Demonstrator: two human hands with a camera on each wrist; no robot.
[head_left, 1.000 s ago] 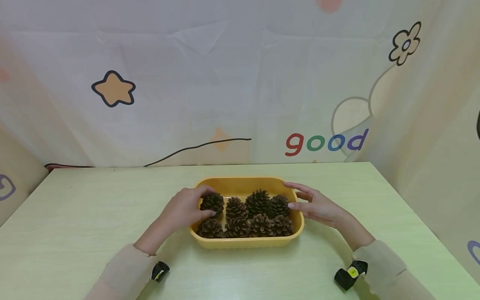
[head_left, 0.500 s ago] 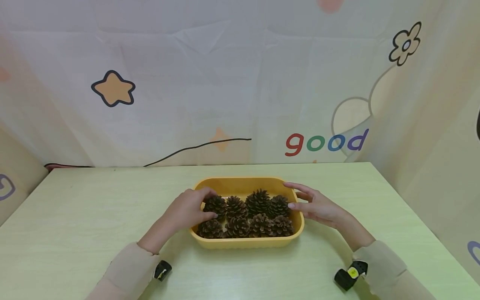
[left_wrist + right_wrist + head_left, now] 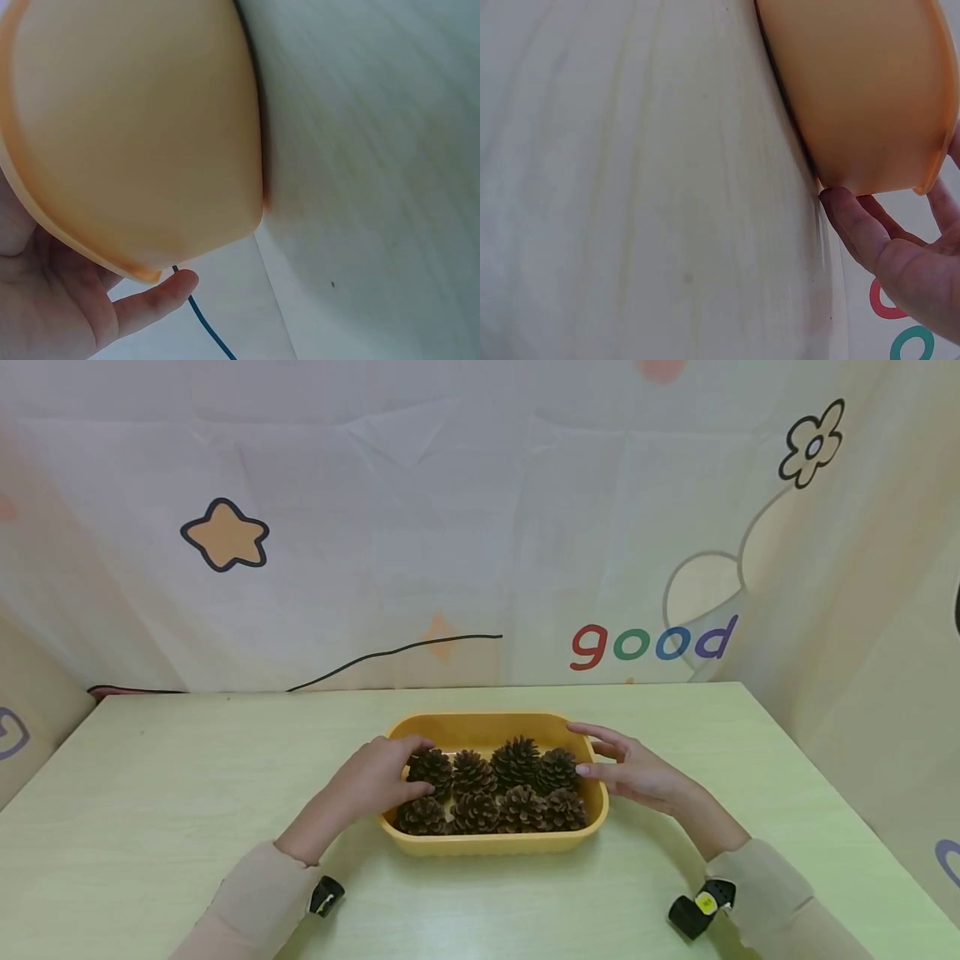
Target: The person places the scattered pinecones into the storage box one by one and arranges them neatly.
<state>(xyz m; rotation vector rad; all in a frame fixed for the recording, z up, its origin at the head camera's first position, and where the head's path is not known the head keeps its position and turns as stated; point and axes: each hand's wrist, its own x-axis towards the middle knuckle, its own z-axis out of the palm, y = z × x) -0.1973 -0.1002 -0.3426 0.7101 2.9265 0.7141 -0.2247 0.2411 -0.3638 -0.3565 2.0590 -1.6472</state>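
A yellow plastic basin [image 3: 491,847] stands on the table with several brown pine cones in it, set in two rough rows. Over its left rim reaches my left hand [image 3: 371,779], thumb and fingers on either side of the back-left pine cone [image 3: 431,770], which sits beside another pine cone [image 3: 472,773]. My right hand [image 3: 647,777] holds the basin's right end, thumb over the rim and other fingers along the outside. In the left wrist view the basin wall [image 3: 142,135] hides the held cone. The right wrist view shows fingertips [image 3: 847,206] touching the basin's lower outer wall [image 3: 870,97].
The pale wooden table [image 3: 187,777] extends to both sides of the basin. Behind it hangs a printed cloth [image 3: 337,527] with a star, a flower and the word "good". Black wrist cameras [image 3: 692,917] sit under both sleeves.
My left hand and the back-left pine cone have shifted slightly right, closer to the neighbouring cone, then stayed nearly still. The right hand and the basin have kept their places.
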